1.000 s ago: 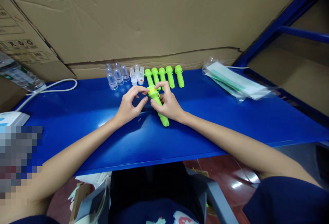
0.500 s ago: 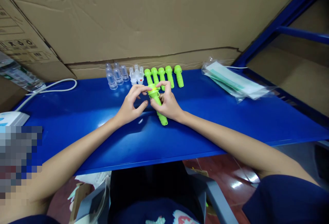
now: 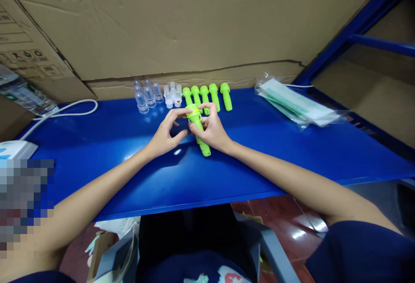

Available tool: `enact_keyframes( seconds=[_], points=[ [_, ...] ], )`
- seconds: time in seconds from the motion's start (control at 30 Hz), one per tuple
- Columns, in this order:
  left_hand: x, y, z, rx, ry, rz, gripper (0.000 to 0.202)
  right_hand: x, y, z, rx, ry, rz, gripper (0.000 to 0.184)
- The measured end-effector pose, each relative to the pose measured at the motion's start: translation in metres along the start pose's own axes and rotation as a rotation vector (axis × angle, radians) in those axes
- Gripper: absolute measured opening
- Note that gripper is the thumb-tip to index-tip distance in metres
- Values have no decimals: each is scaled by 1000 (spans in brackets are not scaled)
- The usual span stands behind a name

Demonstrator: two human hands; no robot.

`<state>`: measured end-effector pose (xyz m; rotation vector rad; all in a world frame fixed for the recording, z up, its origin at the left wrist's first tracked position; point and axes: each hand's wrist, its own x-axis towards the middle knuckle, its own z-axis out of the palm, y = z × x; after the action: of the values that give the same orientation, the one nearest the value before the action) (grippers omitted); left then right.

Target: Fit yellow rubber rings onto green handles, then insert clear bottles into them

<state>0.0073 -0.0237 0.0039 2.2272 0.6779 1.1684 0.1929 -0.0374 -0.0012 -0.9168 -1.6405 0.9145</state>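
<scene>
My right hand (image 3: 214, 129) is closed round the upper body of a bright green flashlight (image 3: 203, 146), which tilts with its ribbed handle toward me. Its wide head has a yellow band near the top, and my right index finger reaches over it. My left hand (image 3: 167, 133) is on the left, its fingertips touching the head. The left thumb is apart from the forefinger and shows a gap to the flashlight. Behind my hands stand several similar green flashlights (image 3: 225, 97) in a row, partly hidden by my fingers.
Several clear plastic tubes (image 3: 142, 102) and small clear-and-white pieces (image 3: 173, 97) stand left of the row. A plastic bag with white and green contents (image 3: 295, 101) lies right on the blue table (image 3: 259, 144). A white cable (image 3: 74, 103) loops at left; cardboard (image 3: 194, 23) backs the table.
The flashlight's handle end has shifted slightly up, and its head tilts a little. My left fingertips have moved slightly along the head; the right hand keeps its grip.
</scene>
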Motion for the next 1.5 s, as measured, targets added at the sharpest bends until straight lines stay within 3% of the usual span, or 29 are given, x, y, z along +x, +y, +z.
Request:
enact_keyframes(
  seconds=[0.47, 0.7, 0.97, 1.5],
  points=[
    [-1, 3, -1, -6, -43, -29, 52, -2, 1, -2, -13, 34, 42, 46],
    [-2, -2, 0, -16, -4, -39, 66, 6, 0, -4, 182, 7, 129, 51],
    [0, 2, -1, 133, 77, 5, 52, 2, 4, 0, 262, -125, 151, 58],
    [0, -5, -1, 45, 111, -61, 38, -5, 11, 4, 49, -24, 48, 54]
  ],
)
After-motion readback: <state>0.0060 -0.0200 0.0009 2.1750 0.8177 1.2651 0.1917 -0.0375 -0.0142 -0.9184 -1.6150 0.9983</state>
